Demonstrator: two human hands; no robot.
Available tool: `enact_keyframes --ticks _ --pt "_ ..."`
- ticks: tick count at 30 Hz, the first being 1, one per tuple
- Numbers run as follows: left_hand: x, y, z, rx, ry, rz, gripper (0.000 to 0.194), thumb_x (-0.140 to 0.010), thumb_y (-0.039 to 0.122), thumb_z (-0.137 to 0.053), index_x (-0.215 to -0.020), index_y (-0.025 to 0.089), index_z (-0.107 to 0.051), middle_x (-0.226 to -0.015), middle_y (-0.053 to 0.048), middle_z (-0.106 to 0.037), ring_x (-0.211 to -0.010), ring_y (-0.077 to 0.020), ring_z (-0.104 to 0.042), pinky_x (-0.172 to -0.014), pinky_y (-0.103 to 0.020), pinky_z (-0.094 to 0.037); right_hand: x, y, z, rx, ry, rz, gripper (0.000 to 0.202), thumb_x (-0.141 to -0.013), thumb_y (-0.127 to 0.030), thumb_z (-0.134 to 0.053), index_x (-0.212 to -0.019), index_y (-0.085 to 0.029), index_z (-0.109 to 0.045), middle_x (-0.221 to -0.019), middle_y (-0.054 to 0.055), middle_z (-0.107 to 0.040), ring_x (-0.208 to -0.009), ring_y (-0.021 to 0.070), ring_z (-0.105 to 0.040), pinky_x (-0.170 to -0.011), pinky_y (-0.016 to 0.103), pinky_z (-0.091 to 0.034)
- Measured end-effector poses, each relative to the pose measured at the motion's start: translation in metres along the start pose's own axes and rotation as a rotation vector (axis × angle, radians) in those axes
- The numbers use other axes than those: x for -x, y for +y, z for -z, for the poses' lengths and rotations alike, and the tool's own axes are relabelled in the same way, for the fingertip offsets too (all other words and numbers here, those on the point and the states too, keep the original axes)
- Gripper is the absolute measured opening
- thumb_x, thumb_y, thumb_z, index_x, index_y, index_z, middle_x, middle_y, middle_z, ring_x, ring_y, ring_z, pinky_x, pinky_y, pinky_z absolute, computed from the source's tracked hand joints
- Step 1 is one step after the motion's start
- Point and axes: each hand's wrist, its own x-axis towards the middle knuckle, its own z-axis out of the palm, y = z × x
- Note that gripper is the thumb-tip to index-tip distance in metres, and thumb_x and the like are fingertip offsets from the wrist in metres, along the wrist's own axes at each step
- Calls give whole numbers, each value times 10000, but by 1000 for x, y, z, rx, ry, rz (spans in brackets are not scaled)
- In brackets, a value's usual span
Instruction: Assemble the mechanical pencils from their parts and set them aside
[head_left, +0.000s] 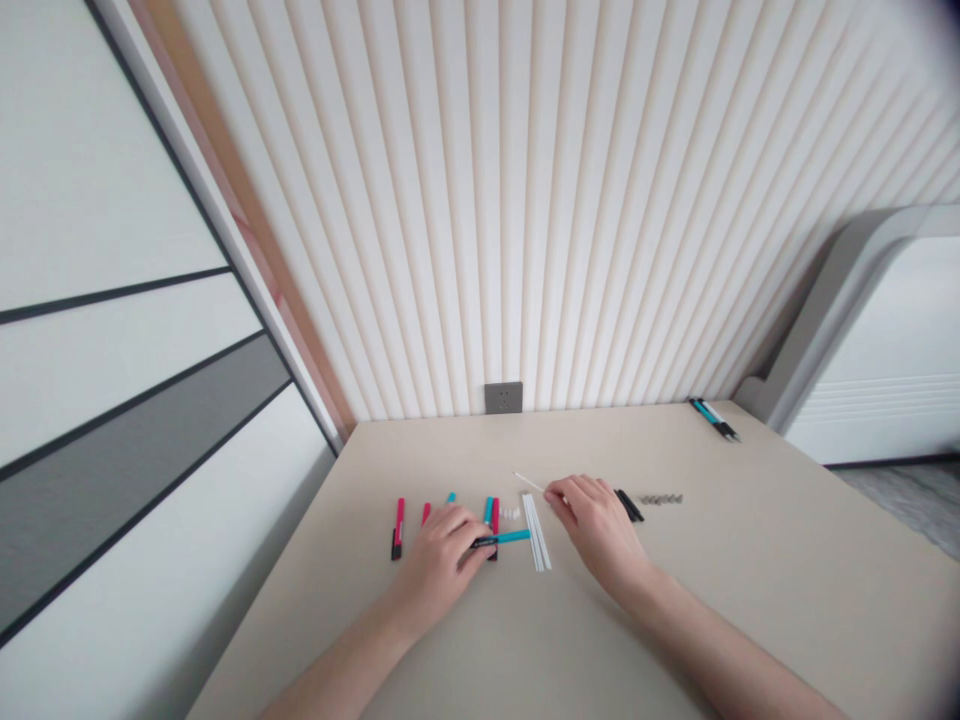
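Note:
My left hand [448, 548] is closed on a blue and black pen barrel [514, 537], its blue end pointing right. Between the fingers of my right hand [592, 515] is a thin white refill [529, 482], its tip pointing up and left. Several white refills [536, 535] lie between my hands. A pink and black barrel [400, 522] is left of my left hand, and other pink and blue barrels lie behind it, partly hidden. Small clear pieces [509, 514] sit beside the refills. Right of my right hand are black parts [630, 506] and a row of small springs [661, 499].
Pens in blue, black and white [715, 420] lie at the table's back right corner. The beige table [510, 650] meets a ribbed wall with a dark socket [503, 398]. A white cabinet stands at the left, and a grey and white headboard-like panel [885, 350] at the right.

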Motion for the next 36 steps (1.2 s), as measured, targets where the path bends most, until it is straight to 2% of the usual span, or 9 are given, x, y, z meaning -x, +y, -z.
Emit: enact_keyframes --ticks 2,4,9,11,13,23,28,32,36 --pt "0 0 0 -3 -5 6 34 -868 209 -625 -871 198 -657 -852 -25 -627 -836 -179 -587 -785 -326 -474 0 -2 -2 -169 59 -24 270 -986 -322 -411 -1090 -200 -628 -902 74 -662 -852 207 -601 -781 351 -441" --pt "0 1 1 -2 -4 8 38 -874 209 -618 -877 196 -653 -855 -25 -628 -834 -180 -584 -786 -329 -469 1 -5 -5 -363 97 -93 312 -985 -356 -398 -1155 -202 -610 -953 84 -654 -877 206 -596 -793 357 -462" --pt "0 2 2 9 7 2 70 -901 215 -584 -932 194 -643 -883 -35 -630 -844 -181 -582 -791 -333 -460 0 -12 -8 -921 117 -358 320 -890 -480 -551 -1009 -187 -602 -908 76 -686 -822 197 -632 -765 348 -504" --pt "1 2 2 12 9 7 82 -908 225 -575 -940 192 -642 -887 -38 -630 -846 -183 -583 -794 -338 -458 -1 -16 -7 -1116 103 -373 324 -849 -488 -612 -953 -183 -575 -861 75 -691 -820 201 -643 -778 351 -510" --pt "1 2 2 18 2 16 90 -913 233 -569 -944 190 -642 -892 -40 -629 -850 -187 -582 -793 -343 -458 -1 -19 -5 -1211 90 -361 302 -833 -471 -642 -890 -185 -563 -829 71 -685 -820 201 -641 -787 348 -507" --pt "2 -2 1 42 7 40 100 -929 243 -544 -958 202 -631 -902 -36 -619 -867 -187 -573 -813 -347 -456 2 -20 -5 -1264 143 -405 206 -837 -378 -672 -879 -201 -576 -860 47 -678 -822 177 -622 -783 308 -472" --pt "2 -2 2 41 22 32 86 -926 237 -549 -956 205 -623 -904 -29 -618 -872 -180 -579 -826 -334 -456 4 -27 -8 -1226 24 -350 203 -844 -390 -656 -880 -198 -603 -896 64 -698 -855 195 -633 -831 349 -468" --pt "3 -4 2 30 58 32 96 -920 223 -552 -993 207 -612 -941 -35 -613 -925 -183 -578 -862 -326 -455 8 -29 -14 -1079 -99 -292 227 -831 -419 -656 -860 -194 -648 -918 68 -700 -876 206 -625 -800 336 -463" --pt "5 -8 2 5 96 56 100 -925 235 -542 -991 208 -611 -949 -42 -609 -944 -191 -577 -857 -326 -461 8 -24 -16 -989 -112 -323 295 -809 -461 -664 -935 -195 -662 -944 67 -696 -829 196 -617 -743 314 -467"
